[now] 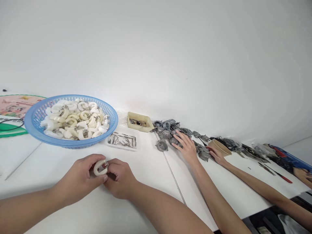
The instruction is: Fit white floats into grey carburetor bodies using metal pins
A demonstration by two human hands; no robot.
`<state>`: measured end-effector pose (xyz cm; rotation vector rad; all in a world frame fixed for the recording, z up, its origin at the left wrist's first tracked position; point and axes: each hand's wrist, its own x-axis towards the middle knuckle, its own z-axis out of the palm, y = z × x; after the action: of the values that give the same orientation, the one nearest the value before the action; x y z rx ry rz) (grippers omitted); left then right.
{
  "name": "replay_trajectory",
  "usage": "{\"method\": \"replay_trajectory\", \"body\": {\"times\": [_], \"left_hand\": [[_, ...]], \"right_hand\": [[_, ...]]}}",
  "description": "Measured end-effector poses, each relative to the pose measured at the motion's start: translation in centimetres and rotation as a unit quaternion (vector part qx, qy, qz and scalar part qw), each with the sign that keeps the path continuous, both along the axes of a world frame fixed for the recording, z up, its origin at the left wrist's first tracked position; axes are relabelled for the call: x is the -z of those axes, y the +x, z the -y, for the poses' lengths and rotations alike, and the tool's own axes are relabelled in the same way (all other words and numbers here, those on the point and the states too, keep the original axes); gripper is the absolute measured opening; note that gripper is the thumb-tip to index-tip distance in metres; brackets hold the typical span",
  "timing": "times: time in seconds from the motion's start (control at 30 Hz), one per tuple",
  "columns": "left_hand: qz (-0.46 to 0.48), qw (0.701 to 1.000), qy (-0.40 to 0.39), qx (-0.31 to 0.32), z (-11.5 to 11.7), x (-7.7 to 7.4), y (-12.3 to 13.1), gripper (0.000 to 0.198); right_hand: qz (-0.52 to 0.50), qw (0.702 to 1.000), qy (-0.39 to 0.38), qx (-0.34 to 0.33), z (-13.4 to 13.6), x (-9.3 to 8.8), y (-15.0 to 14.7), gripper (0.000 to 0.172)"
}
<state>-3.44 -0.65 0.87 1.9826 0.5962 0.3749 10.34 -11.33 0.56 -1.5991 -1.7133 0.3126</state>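
Near the front of the white table, my left hand (81, 177) pinches a white curved plastic part (97, 168) between thumb and fingers. The part is a C-shaped ring with a small metal piece at its right side. My right hand (121, 178) is closed at that metal end, touching the part from the right. Behind my hands stands a blue basket (32, 125) heaped with similar white and cream rings, many with metal bits. A clear shallow tray (133, 149) of thin metal pins lies just beyond my right hand.
A cream box (149, 128) with small pieces stands behind the pin tray. To the right, another person's hands (187, 148) are at a pile of grey metal parts (166, 134). Further right are a tan bowl (223, 148), cables and a red-handled tool (285, 178). A patterned fan-like sheet (14, 105) lies far left.
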Motion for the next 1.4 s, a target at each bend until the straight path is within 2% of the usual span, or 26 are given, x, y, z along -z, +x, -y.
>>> {"method": "replay_trajectory", "body": {"times": [0.5,0.93,1.2,1.4], "left_hand": [[0.01,1.0,0.004,0.008,0.0,-0.4,0.1,0.036],[0.008,1.0,-0.012,0.013,0.0,-0.6,0.2,0.035],[0.017,1.0,0.005,0.015,0.2,-1.4,0.0,0.031],[0.032,0.999,0.027,0.0,-0.2,-0.5,0.2,0.033]], "right_hand": [[0.027,0.999,-0.026,0.004,-0.1,0.2,0.2,0.004],[0.011,1.0,0.002,0.003,-0.1,0.2,0.2,0.005],[0.02,1.0,-0.021,0.01,-0.1,0.0,0.2,0.007],[0.008,1.0,-0.016,-0.001,-0.2,0.0,0.5,0.007]]}}
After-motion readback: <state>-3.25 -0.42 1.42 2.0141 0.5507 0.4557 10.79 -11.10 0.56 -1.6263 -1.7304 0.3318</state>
